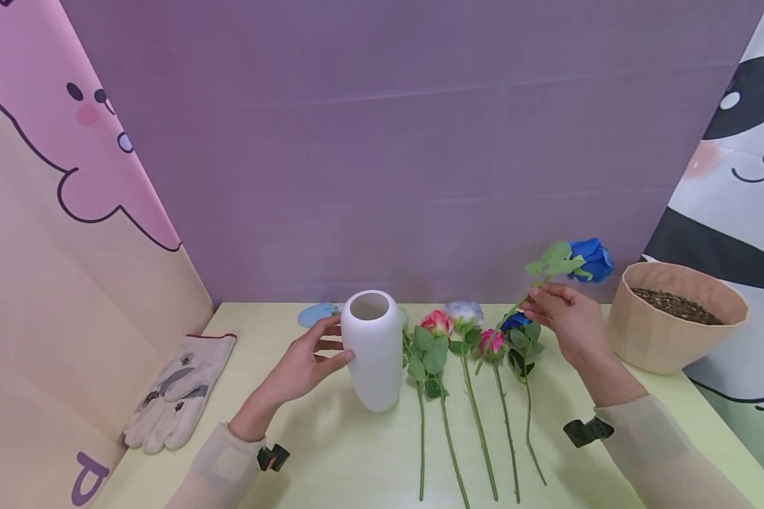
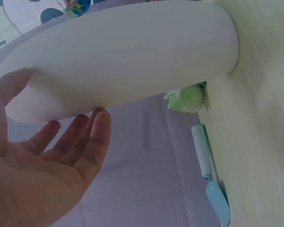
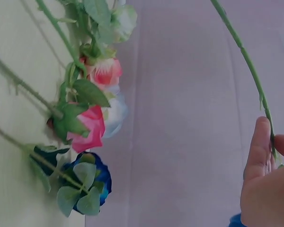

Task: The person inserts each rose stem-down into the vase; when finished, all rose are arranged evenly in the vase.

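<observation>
- White vase (image 1: 375,360): upright on the desk (image 1: 331,466); no stem shows in its mouth.
- Left hand (image 1: 308,364): thumb and fingers hold the vase at its 9 o'clock side.
- Right hand (image 1: 569,322): pinches the stem of a blue rose (image 1: 591,260), held aloft at 2 o'clock from the vase.
- Progress: judged early; one rose in hand, five flowers (image 1: 437,323) left lying at 3 to 5 o'clock.
- Surroundings: planter (image 1: 637,332) at 3 o'clock, gloves (image 1: 181,396) near 9, blue trowel (image 1: 317,314) at 10.
- Obstruction: flower heads lie between vase and right hand.
</observation>
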`<state>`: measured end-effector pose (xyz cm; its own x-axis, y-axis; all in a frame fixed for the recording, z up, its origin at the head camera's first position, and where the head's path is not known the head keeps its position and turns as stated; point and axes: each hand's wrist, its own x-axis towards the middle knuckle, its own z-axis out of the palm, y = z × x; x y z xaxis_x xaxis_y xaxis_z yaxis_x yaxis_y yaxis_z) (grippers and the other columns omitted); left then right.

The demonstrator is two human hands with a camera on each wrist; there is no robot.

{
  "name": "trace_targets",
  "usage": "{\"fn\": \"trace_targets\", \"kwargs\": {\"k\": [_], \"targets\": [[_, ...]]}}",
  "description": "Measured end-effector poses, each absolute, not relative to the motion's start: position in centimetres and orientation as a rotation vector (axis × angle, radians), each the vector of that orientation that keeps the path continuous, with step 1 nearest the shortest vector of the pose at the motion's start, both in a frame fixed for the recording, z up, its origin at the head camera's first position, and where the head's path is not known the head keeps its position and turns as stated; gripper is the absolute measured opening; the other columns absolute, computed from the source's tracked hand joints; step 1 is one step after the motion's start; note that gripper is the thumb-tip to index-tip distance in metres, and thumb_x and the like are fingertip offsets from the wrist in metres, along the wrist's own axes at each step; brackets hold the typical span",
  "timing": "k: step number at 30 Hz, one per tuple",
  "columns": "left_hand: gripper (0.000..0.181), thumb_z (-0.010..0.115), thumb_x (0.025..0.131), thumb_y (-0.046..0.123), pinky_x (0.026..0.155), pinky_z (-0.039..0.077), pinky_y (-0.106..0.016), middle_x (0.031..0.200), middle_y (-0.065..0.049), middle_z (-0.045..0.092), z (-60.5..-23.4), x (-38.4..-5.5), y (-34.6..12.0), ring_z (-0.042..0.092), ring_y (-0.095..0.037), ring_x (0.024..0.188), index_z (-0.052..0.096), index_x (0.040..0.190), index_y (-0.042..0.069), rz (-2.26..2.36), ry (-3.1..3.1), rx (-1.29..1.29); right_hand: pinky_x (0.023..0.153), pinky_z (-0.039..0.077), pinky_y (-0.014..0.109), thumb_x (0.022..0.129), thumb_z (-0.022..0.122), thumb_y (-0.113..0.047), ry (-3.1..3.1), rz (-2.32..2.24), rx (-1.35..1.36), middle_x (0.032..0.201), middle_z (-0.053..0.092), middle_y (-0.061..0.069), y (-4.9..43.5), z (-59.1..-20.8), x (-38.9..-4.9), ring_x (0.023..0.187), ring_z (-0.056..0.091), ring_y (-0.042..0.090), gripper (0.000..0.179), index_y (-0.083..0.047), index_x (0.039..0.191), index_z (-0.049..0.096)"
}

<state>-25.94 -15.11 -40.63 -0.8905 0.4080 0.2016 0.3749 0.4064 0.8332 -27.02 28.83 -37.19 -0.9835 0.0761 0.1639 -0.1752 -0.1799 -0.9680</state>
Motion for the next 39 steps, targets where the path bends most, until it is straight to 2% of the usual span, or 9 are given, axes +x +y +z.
{"fn": "trace_targets", "kwargs": {"k": [6,13,19,28,39], "targets": [[0.066,0.072,0.093,0.035,0.095,0.056,-0.039,0.140,-0.005,0.056,-40.7,-26.0,-15.1,0.064,-0.025,0.120,0.039,0.150,0.028,1.526,2.614,0.699,0.076,0.060,0.019,0.096,0.065,-0.012,-1.811,2.317,0.112,0.090,0.075,-0.007,27.9,-36.6,-27.1,0.080,0.074,0.006,0.029,0.001,0.117,0.049],[0.065,0.072,0.093,0.037,0.095,0.055,-0.039,0.139,-0.002,0.056,-40.6,-26.0,-15.0,0.064,-0.023,0.120,0.040,0.149,0.031,1.518,2.621,0.683,0.078,0.060,0.020,0.095,0.067,-0.013,-1.728,2.368,0.107,0.095,0.071,-0.002,26.8,-35.6,-27.1,0.083,0.074,0.008,0.040,0.002,0.126,0.046],[0.065,0.071,0.093,0.038,0.097,0.055,-0.040,0.140,-0.005,0.055,-40.6,-25.9,-15.0,0.064,-0.025,0.120,0.039,0.149,0.032,1.516,2.613,0.677,0.079,0.060,0.020,0.094,0.068,-0.013,-1.670,2.394,0.108,0.097,0.068,0.002,25.8,-34.9,-27.4,0.081,0.074,0.009,0.036,0.001,0.119,0.046],[0.065,0.071,0.093,0.037,0.097,0.055,-0.039,0.140,-0.005,0.055,-40.7,-25.9,-15.0,0.064,-0.025,0.120,0.039,0.149,0.031,1.518,2.614,0.685,0.081,0.060,0.021,0.094,0.069,-0.015,-1.613,2.421,0.107,0.103,0.062,0.004,24.4,-33.9,-27.7,0.082,0.074,0.010,0.038,-0.001,0.119,0.046],[0.065,0.071,0.093,0.037,0.097,0.055,-0.039,0.139,-0.004,0.056,-40.6,-25.8,-15.0,0.064,-0.024,0.120,0.039,0.149,0.029,1.514,2.620,0.684,0.081,0.060,0.022,0.094,0.068,-0.011,-1.502,2.478,0.144,0.097,0.064,0.004,22.4,-32.7,-28.0,0.081,0.074,0.012,0.033,-0.002,0.116,0.046]]}}
